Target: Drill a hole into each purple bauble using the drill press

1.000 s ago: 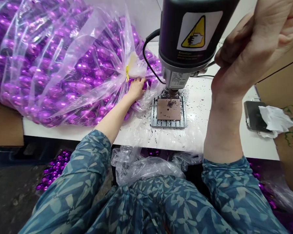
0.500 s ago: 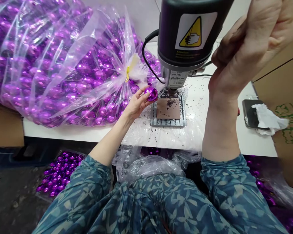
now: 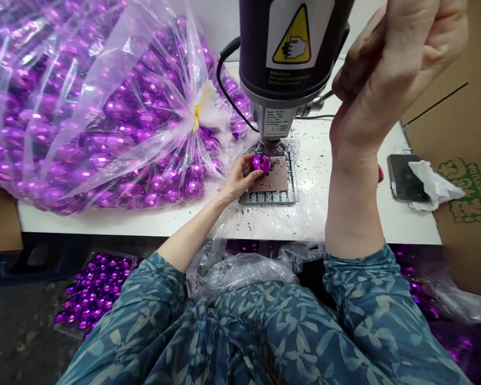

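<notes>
My left hand (image 3: 240, 178) pinches a shiny purple faceted ball (image 3: 261, 164) over the brown board (image 3: 279, 182), just below and left of the drill's chuck. The board lies on a slotted metal base (image 3: 269, 198) sprinkled with dark shavings. Above it stands the black drill press (image 3: 288, 85) with a yellow warning label. At the upper right my right hand (image 3: 385, 69) is closed round a handle at the drill's side; its grip is partly hidden by the hand itself.
A large clear bag of purple balls (image 3: 92, 117), tied with yellow, fills the table's left. On the right lie a phone (image 3: 404, 179) and crumpled tissue (image 3: 436, 184) beside a cardboard box (image 3: 473, 160). More purple balls (image 3: 96, 289) sit below the table's left edge.
My left hand has carried the purple ball rightward from beside the base to over the board. My right hand stays closed at the handle. The whole view has shifted slightly.
</notes>
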The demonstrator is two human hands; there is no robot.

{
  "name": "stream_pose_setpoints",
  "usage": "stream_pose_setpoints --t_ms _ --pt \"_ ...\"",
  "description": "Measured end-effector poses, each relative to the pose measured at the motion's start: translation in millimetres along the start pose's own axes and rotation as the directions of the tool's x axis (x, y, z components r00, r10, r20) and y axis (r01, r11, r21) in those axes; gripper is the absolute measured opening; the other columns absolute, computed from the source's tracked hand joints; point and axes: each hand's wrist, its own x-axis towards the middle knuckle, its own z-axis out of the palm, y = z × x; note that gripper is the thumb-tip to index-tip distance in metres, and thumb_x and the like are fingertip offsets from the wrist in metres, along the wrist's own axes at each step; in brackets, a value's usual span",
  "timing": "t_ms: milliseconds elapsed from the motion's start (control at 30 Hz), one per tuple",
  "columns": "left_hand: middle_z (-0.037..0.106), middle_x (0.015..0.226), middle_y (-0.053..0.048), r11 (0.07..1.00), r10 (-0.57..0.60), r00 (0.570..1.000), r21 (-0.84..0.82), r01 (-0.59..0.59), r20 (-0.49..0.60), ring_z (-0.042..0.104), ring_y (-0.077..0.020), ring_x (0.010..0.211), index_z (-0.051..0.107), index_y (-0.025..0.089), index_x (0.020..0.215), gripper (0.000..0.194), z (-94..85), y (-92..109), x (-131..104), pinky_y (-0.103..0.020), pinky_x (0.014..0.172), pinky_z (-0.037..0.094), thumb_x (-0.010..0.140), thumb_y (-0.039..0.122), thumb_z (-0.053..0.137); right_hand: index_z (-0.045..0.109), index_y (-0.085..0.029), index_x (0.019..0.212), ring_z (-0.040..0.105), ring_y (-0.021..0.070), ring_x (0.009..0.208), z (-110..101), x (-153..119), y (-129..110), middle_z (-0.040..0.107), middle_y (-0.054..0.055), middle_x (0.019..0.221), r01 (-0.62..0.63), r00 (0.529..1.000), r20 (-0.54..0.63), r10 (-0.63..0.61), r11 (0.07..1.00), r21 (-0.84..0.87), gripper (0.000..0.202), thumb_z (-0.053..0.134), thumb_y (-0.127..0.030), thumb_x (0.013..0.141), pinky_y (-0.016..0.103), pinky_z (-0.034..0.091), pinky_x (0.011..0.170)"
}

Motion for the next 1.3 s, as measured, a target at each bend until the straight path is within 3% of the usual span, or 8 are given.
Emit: stream_pose_setpoints --t_ms 200,500,633,700,833,967,1167,1300 --pt "0.069 0.149 -0.015 0.991 0.061 0.997 0.116 -0.066 0.047 0.068 -0.0321 0.141 0.057 0.026 0.143 0.066 5.0 -0.8 4.5 -0.05 0.122 0.055 0.094 0.063 0.082 0.065 -0.017 0.068 0.029 -0.0041 0.034 -1.0 -0.3 2.1 0.029 -0.014 0.042 0.029 0.999 0.019 -0.029 0.999 -0.016 0.055 0.072 -0.07 0.055 0.013 0.014 0.035" --pt "0.078 0.134 -0.012 0.984 0.095 0.996 0.15 -0.094 0.002 0.078 -0.0295 0.125 0.06 0.023 0.138 0.064 15.4 4.3 0.4 -0.046 0.11 0.064 0.089 0.052 0.09 0.066 -0.017 0.071 0.03 -0.0046 0.035 -2.0 0.8 4.5 0.032 -0.014 0.044 0.092 0.995 0.039 -0.093 0.995 0.027 0.05 0.076 -0.065 0.06 0.012 0.013 0.036" --pt "0.077 0.135 -0.013 0.975 0.123 0.992 0.184 -0.125 0.019 0.077 -0.03 0.126 0.059 0.023 0.14 0.062 19.3 8.5 -2.2 -0.048 0.111 0.063 0.09 0.043 0.09 0.069 -0.017 0.076 0.033 -0.0043 0.037 -3.6 -0.5 2.3 0.035 -0.013 0.046 0.04 0.995 0.085 -0.043 0.998 0.046 0.024 0.071 -0.039 0.086 0.012 0.016 0.038" --pt "0.077 0.136 -0.013 0.972 0.127 0.992 0.201 -0.125 0.004 0.077 -0.0307 0.126 0.059 0.022 0.139 0.061 21.7 9.1 -2.8 -0.049 0.111 0.064 0.09 0.042 0.089 0.069 -0.017 0.079 0.032 -0.0043 0.037 -4.4 -1.6 2.9 0.032 -0.013 0.046 0.073 0.993 0.086 -0.076 0.996 0.041 0.021 0.069 -0.034 0.091 0.012 0.014 0.038" --pt "0.077 0.136 -0.013 0.972 0.115 0.993 0.208 -0.113 0.003 0.077 -0.0307 0.126 0.058 0.023 0.139 0.061 23.6 9.2 -2.7 -0.048 0.111 0.064 0.09 0.043 0.089 0.06 -0.017 0.074 0.029 -0.0034 0.039 -6.7 -7.6 3.9 0.035 -0.013 0.048 0.159 0.984 0.077 -0.159 0.987 0.004 0.04 0.076 -0.053 0.08 0.016 0.014 0.04" --pt "0.076 0.138 -0.013 0.974 0.117 0.993 0.193 -0.116 0.007 0.076 -0.0311 0.127 0.058 0.023 0.14 0.062 22.7 9.7 -3.2 -0.049 0.111 0.063 0.09 0.045 0.089 0.047 -0.018 0.069 0.03 -0.0032 0.04 -13.1 -22.5 0.3 0.033 -0.011 0.049 0.203 0.977 0.08 -0.199 0.978 -0.05 0.048 0.073 -0.055 0.086 0.017 0.018 0.045" --pt "0.076 0.138 -0.012 0.973 0.12 0.993 0.198 -0.117 -0.003 0.076 -0.0301 0.126 0.058 0.024 0.139 0.061 24.1 10.4 -4.0 -0.048 0.111 0.062 0.09 0.043 0.089 0.035 -0.018 0.061 0.032 -0.0015 0.043 -25.7 -48.3 0.0 0.018 -0.007 0.052 0.251 0.968 0.06 -0.244 0.951 -0.179 0.062 0.067 -0.059 0.095 0.021 0.024 0.048" --pt "0.077 0.137 -0.012 0.975 0.115 0.993 0.193 -0.11 -0.012 0.076 -0.03 0.127 0.059 0.024 0.138 0.059 25.3 13.4 -5.3 -0.048 0.113 0.061 0.09 0.04 0.088 0.028 -0.017 0.06 0.023 0.0007 0.042 -27.7 -55.7 6.1 0.007 -0.005 0.053 0.31 0.951 0.02 -0.309 0.943 -0.119 0.068 0.07 -0.054 0.097 0.023 0.02 0.045"
